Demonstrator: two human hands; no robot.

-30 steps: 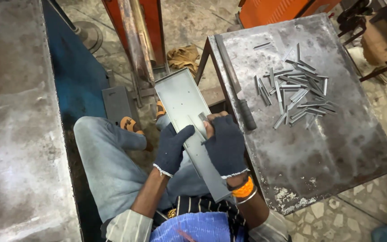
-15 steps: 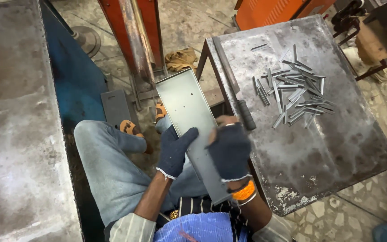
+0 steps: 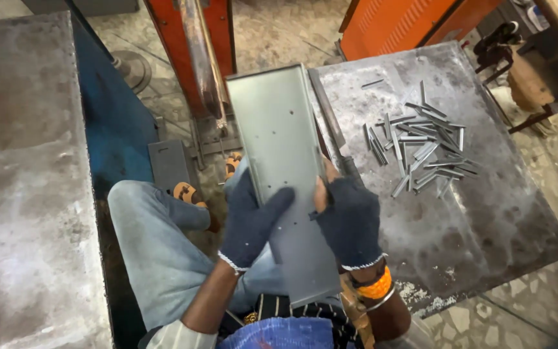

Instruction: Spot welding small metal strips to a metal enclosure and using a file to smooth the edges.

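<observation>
The person sits low and holds a long grey sheet-metal tray with small holes over the lap, tilted, its far end pointing to the orange machine frame. The left hand, in a dark knitted glove, lies flat on the tray's inner face with fingers spread, pressing it. The right hand, in the same kind of glove with bare fingertips, is closed around the tray's right edge. Just to the right stands a worn grey metal table; on it lies a loose heap of short grey metal strips, well apart from both hands. Orange bangles sit on the right wrist.
</observation>
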